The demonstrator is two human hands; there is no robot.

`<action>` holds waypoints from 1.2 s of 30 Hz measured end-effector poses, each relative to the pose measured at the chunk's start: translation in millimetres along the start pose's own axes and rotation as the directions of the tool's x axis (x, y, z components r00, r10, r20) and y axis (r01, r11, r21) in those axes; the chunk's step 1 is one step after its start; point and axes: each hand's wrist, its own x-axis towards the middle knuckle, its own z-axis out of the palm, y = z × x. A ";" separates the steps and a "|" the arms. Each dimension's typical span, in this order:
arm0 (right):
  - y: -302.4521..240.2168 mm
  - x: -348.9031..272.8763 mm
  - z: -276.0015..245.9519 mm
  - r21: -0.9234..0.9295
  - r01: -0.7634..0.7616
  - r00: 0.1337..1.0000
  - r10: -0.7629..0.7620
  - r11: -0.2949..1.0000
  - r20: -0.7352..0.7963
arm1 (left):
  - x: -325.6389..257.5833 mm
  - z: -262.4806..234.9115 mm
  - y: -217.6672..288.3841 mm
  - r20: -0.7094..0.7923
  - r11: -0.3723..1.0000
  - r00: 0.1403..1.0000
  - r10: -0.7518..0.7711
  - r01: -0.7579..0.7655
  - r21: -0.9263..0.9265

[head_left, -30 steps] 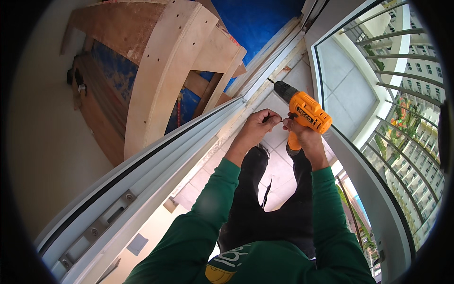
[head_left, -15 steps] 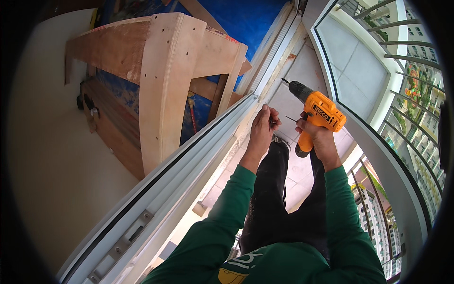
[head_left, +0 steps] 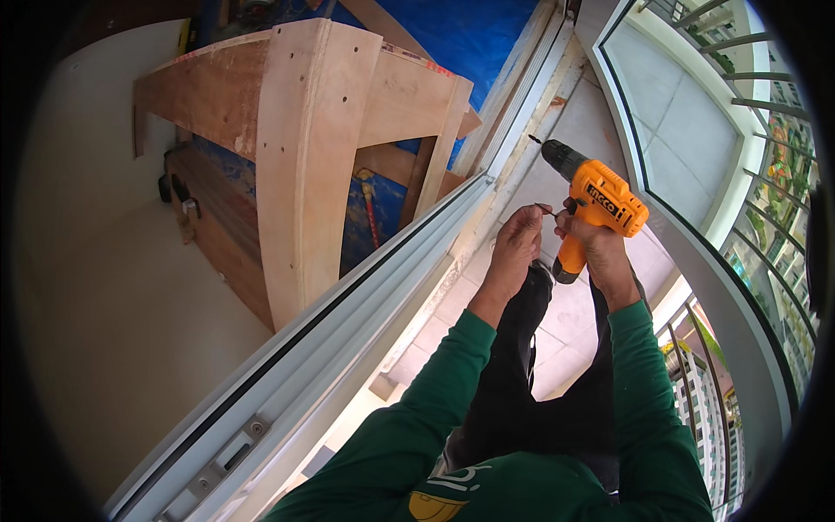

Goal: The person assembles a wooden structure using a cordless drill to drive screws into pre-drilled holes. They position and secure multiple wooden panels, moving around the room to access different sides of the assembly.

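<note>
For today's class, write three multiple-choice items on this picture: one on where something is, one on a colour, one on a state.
1. Where is the wooden frame?
A. left of the white window frame
B. on the balcony
C. in the person's lap

2. What colour is the cordless drill body?
A. green
B. orange
C. grey

3. What is the right hand doing?
A. hanging free
B. resting on the rail
C. gripping the drill handle

Answers:
1 A, since the wooden frame stands indoors, left of the white profile.
2 B, since its housing is orange with a dark chuck.
3 C, since its fingers wrap the handle, while the left hand pinches a small screw beside it.
</note>
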 end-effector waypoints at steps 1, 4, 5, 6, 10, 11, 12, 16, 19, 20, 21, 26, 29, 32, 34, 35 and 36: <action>0.8 3.0 -1.0 -0.023 -0.014 1.000 0.014 1.000 -0.012 | 2.7 0.0 -1.8 -0.021 1.000 1.000 -0.005 0.005 0.013; 5.1 8.4 -5.5 -0.045 -0.019 1.000 0.020 0.999 0.002 | 8.4 2.2 -9.8 -0.079 0.999 0.997 -0.026 0.028 0.030; 6.8 10.2 -7.4 -0.044 -0.031 1.000 0.031 0.999 0.001 | 10.4 2.5 -12.6 -0.091 0.999 0.995 -0.030 0.032 0.017; 9.0 11.5 -9.1 -0.044 -0.041 0.999 0.041 0.998 0.000 | 12.1 2.3 -15.3 -0.101 0.999 0.994 -0.034 0.034 0.004; 18.9 15.1 -15.6 -0.053 -0.063 0.998 0.063 0.997 -0.008 | 16.4 -0.1 -26.5 -0.111 0.999 0.993 -0.039 0.038 -0.012; 20.9 16.2 -17.6 -0.048 -0.067 0.998 0.067 0.997 -0.003 | 17.8 -0.7 -29.1 -0.115 0.999 0.993 -0.038 0.037 -0.012; 23.1 17.3 -19.5 -0.034 -0.061 0.998 0.061 0.998 0.008 | 19.2 -1.4 -31.7 -0.128 0.999 0.991 -0.044 0.043 -0.009; 34.1 21.4 -26.6 -0.066 -0.106 0.994 0.105 0.992 -0.004 | 25.8 -7.0 -42.2 -0.161 0.994 0.986 -0.046 0.029 -0.104; 46.2 25.6 -33.0 -0.064 -0.112 0.994 0.110 0.992 -0.021 | 22.4 -23.6 -46.9 -0.215 0.999 0.976 -0.043 0.035 -0.040; 51.6 25.9 -35.4 -0.068 -0.115 0.993 0.113 0.991 -0.039 | 13.0 -32.8 -47.9 -0.245 0.997 0.968 -0.052 0.062 0.035; 56.2 28.8 -38.2 -0.068 -0.119 0.992 0.115 0.991 -0.057 | 2.7 -40.0 -49.3 -0.258 0.992 0.966 -0.029 0.059 0.109; 74.8 44.0 -58.9 -0.131 -0.177 0.984 0.177 0.976 -0.011 | -109.6 -66.4 -64.9 -0.099 0.276 0.995 0.023 0.089 0.957; 80.9 49.9 -64.9 -0.125 -0.171 0.985 0.174 0.977 0.011 | -158.7 -72.9 -76.8 0.052 0.247 0.999 0.017 -0.055 0.967; 84.6 51.1 -63.3 -0.110 -0.173 0.985 0.174 0.979 -0.005 | -163.6 -80.9 -86.9 0.033 0.274 0.996 0.078 -0.053 0.960; 84.8 50.9 -62.2 -0.138 -0.185 0.983 0.183 0.973 -0.024 | -157.4 -83.6 -91.1 -0.032 0.286 0.995 0.095 0.003 0.958; 85.2 50.5 -61.5 -0.142 -0.192 0.981 0.191 0.971 -0.022 | -155.5 -84.7 -91.5 -0.037 0.275 0.996 0.079 0.014 0.961; 85.1 50.4 -61.2 -0.128 -0.193 0.981 0.192 0.973 -0.018 | -153.5 -85.1 -91.6 -0.058 0.260 0.998 0.041 0.045 0.965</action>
